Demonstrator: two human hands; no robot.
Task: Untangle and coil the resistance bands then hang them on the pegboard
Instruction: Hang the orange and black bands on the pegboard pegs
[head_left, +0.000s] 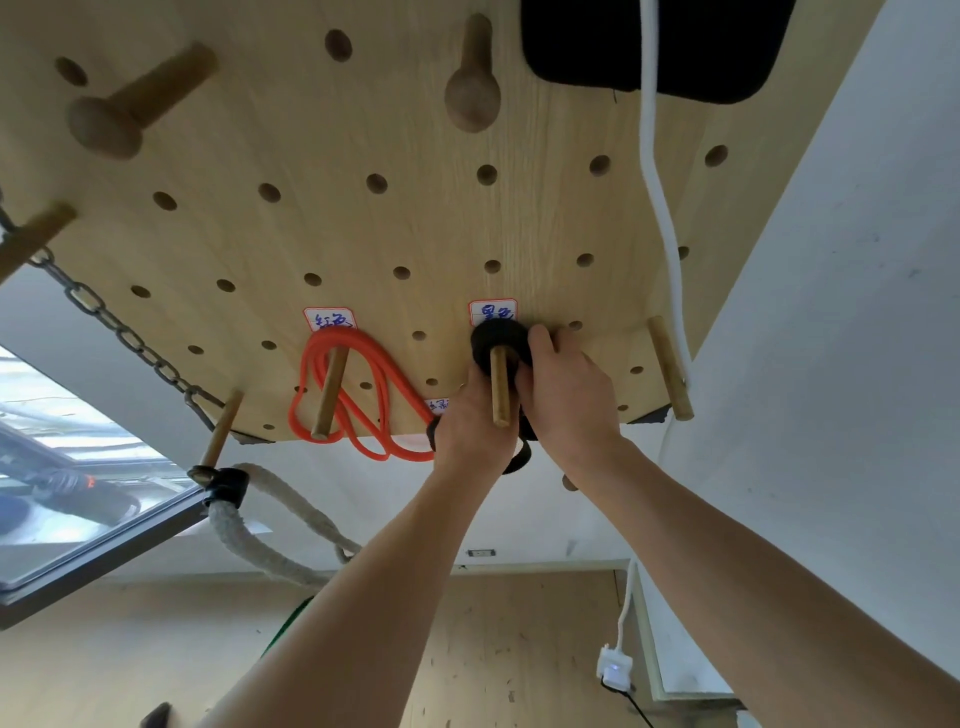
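A wooden pegboard (363, 234) fills the upper view. A red resistance band (363, 379), coiled in loops, hangs on a wooden peg (329, 395) under a red-bordered label. To its right a black resistance band (496, 335) sits looped over another peg (500, 387) beneath a second label. My left hand (470, 421) grips the black band below and left of that peg. My right hand (566, 389) grips the band on the peg's right side, thumb against the coil. Part of the black band dangles under my hands, mostly hidden.
A metal chain (119, 327) and thick white rope (249, 540) hang at lower left. A white cord (657, 208) runs down the board's right side beside a bare peg (670, 369). Large round pegs (124, 109) stick out above. A black pad (701, 47) sits top right.
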